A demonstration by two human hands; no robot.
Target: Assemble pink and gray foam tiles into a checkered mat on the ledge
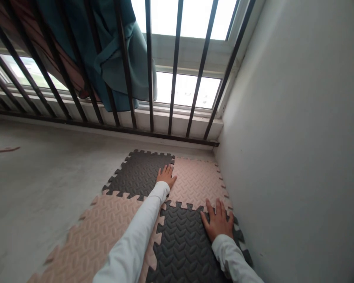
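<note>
My left hand [166, 176] lies spread on the seam between a dark grey foam mat tile [141, 171] and a pink foam mat tile [197, 179] at the far end. On the near dark grey tile [183, 243] rests my right hand [218, 221], fingers apart, its fingertips over the edge shared with the far pink tile. A second pink tile [106, 228] stretches beneath my left forearm. All of these tiles have toothed edges and a raised tread pattern, and they lie flat with their teeth meeting. Neither hand grips anything.
A white wall [295, 141] runs close along the right side of the mats. Dark metal railing bars [174, 70] stand ahead, with teal cloth [118, 59] hanging behind them before the windows. Bare concrete floor [47, 173] spreads left, with a thin pink strip [2, 150] on it.
</note>
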